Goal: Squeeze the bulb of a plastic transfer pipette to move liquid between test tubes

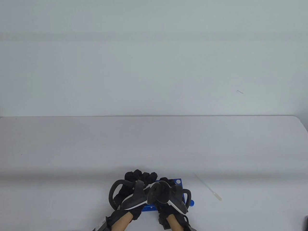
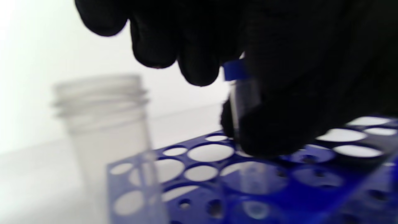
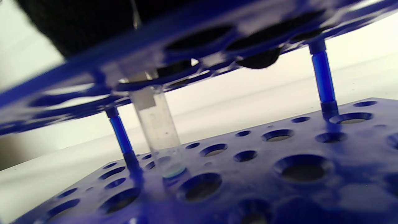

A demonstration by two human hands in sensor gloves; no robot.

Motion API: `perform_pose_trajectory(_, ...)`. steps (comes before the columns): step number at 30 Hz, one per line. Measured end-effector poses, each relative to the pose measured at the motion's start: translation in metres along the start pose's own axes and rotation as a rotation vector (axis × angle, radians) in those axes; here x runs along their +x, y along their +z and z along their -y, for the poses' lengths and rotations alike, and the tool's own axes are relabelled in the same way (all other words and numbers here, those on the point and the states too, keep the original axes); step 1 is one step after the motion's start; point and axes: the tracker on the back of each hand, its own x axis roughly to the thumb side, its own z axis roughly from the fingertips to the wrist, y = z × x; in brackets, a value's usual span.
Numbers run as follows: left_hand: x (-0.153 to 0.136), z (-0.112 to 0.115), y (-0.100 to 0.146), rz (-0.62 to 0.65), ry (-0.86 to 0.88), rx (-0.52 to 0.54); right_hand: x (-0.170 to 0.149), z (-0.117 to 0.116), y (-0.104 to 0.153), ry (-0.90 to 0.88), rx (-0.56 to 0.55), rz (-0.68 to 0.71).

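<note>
At the near edge of the table [image 1: 154,144], both gloved hands crowd over a blue rack [image 1: 178,181]. Fingers [image 2: 199,62] of the left hand [image 1: 140,178] curl downward around a clear tube [image 2: 244,102] with a blue band at its top, gripping it where it stands in a hole of the rack's upper plate; a thumb or second finger presses the tube's near side. Whether the right hand [image 1: 166,190] grasps anything cannot be told: only a dark glove surface appears above the rack in the right wrist view, its fingers hidden. Below the upper plate, the lower part of a tube [image 3: 158,133] reaches down to the rack's bottom plate, between blue posts. An open-topped clear jar [image 2: 105,124], threaded at the rim, stands at the rack's left side in the left wrist view, blurred. The pipette [image 1: 208,187] lies flat on the table to the right of the rack, apart from both hands, bulb end nearer the viewer.
</note>
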Motion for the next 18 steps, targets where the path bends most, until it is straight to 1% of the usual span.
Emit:
perform_pose_trajectory(3, 0.0022, 0.0001, -0.0011, -0.017, -0.040, 0.021, -0.0001, -0.0002, 0.0005, -0.003, 0.000, 0.001)
perform_pose_trajectory(6, 0.0046, 0.0019, 0.0005, -0.037, -0.072, 0.087, 0.0001, 0.0000, 0.0017, -0.003, 0.000, -0.002)
perform_pose_trajectory(8, 0.0044, 0.0047, 0.0031, -0.088, -0.130, 0.165, -0.0006, 0.0002, 0.0016, -0.004, 0.000, 0.001)
perform_pose_trajectory(9, 0.0036, 0.0059, 0.0030, -0.088, -0.141, 0.176, -0.0007, 0.0001, 0.0015, -0.007, 0.000, 0.000)
perform_pose_trajectory(12, -0.0012, 0.0024, 0.0012, -0.050, -0.071, 0.023, 0.0001, 0.0001, 0.0012, 0.003, 0.000, 0.000)
perform_pose_trajectory(14, -0.0031, -0.0007, 0.0004, -0.022, -0.027, -0.029, -0.0003, 0.0000, 0.0009, 0.000, 0.001, -0.001)
perform_pose_trajectory(15, -0.0030, -0.0011, 0.0001, -0.003, 0.009, -0.029, -0.0002, -0.0003, 0.0008, -0.005, 0.001, -0.003)
perform_pose_trajectory(16, -0.0023, -0.0010, -0.0001, -0.005, 0.008, -0.023, -0.0001, -0.0005, 0.0007, -0.004, 0.001, -0.003)
perform_pose_trajectory(18, -0.0004, 0.0002, -0.0001, -0.036, -0.059, 0.024, -0.0001, -0.0004, 0.0006, -0.002, 0.002, -0.001)
